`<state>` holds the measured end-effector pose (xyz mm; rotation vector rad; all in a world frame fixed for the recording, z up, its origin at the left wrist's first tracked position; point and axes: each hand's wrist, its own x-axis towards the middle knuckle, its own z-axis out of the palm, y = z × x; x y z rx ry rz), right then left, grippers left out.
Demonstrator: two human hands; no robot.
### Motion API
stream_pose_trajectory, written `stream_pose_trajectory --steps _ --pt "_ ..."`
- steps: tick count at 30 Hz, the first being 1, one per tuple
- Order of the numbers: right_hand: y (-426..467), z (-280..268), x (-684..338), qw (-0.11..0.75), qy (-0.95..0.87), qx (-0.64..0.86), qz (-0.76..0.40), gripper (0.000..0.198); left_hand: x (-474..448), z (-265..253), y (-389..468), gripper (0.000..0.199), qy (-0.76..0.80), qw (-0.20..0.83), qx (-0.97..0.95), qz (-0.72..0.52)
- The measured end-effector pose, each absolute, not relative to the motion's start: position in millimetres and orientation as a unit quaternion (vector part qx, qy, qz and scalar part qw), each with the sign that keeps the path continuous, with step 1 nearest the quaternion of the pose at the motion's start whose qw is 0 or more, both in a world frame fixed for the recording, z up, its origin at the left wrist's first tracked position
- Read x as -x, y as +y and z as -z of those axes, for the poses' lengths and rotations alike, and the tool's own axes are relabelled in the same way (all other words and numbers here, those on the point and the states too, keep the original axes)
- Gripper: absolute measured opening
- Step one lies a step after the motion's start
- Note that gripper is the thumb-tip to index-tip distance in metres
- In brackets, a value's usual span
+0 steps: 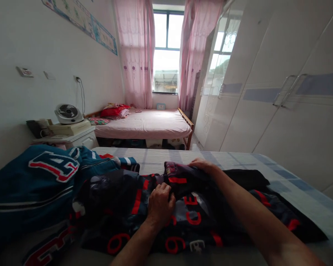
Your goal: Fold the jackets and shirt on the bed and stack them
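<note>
Garment (194,218) on bed (238,159), fan (68,112) left; wardrobe (266,55) right

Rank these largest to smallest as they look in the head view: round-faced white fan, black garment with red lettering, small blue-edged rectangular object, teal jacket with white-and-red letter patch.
1. Black garment
2. Teal jacket, cut off by the frame
3. White fan
4. Blue-edged object

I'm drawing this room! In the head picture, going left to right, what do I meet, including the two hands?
Fan → red bundle → left hand → right hand → wardrobe's far-right purple panel.
</note>
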<state>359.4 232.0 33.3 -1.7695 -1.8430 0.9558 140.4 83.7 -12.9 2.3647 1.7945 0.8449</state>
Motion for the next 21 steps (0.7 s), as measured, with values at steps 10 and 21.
stream_pose_trajectory --steps 10,21 --pt "155 -51 -347 0.424 -0.722 0.543 -0.070 0.026 -140 10 84 0.011 0.582 0.029 -0.768 -0.266" --pt "139 -67 -344 0.606 -0.641 0.463 -0.088 0.048 -139 13 85 0.015 0.586 0.013 -0.768 -0.258"
